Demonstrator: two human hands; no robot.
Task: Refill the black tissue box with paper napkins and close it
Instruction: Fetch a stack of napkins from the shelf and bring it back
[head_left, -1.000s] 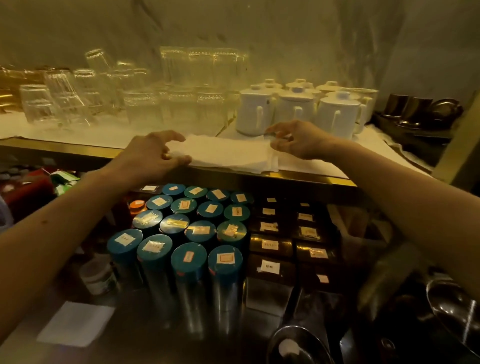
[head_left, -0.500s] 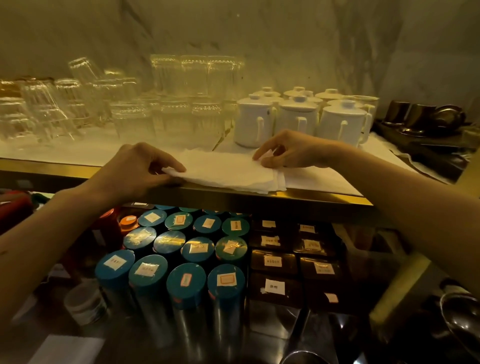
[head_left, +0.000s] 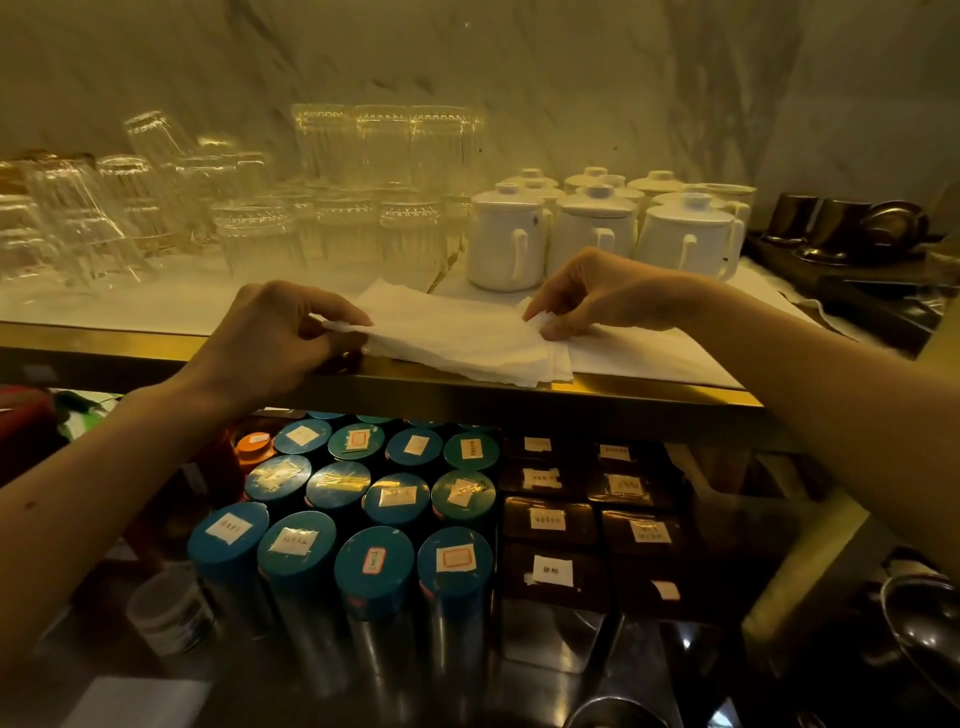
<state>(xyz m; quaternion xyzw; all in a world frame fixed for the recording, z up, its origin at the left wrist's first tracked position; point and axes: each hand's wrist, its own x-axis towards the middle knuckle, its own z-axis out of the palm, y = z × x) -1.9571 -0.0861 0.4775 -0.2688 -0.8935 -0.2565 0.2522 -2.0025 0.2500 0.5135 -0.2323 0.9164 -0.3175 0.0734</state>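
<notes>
A loose stack of white paper napkins (head_left: 457, 338) lies on the front of the lit shelf (head_left: 519, 395). My left hand (head_left: 275, 338) pinches the stack's left corner between thumb and fingers. On the right edge of the stack my right hand (head_left: 587, 296) pinches the top sheets with thumb and forefinger. No black tissue box is visible in this view.
Clear glasses (head_left: 332, 208) fill the shelf's back left, white lidded pots (head_left: 597, 228) the back right. Dark cups (head_left: 841, 223) sit at far right. Below the shelf stand several blue-lidded tins (head_left: 374, 566) and dark labelled boxes (head_left: 550, 519). A white sheet (head_left: 649, 358) lines the shelf.
Both hands went from hovering over the napkins to pinching their two ends. The stack's left edge is now lifted slightly off the shelf.
</notes>
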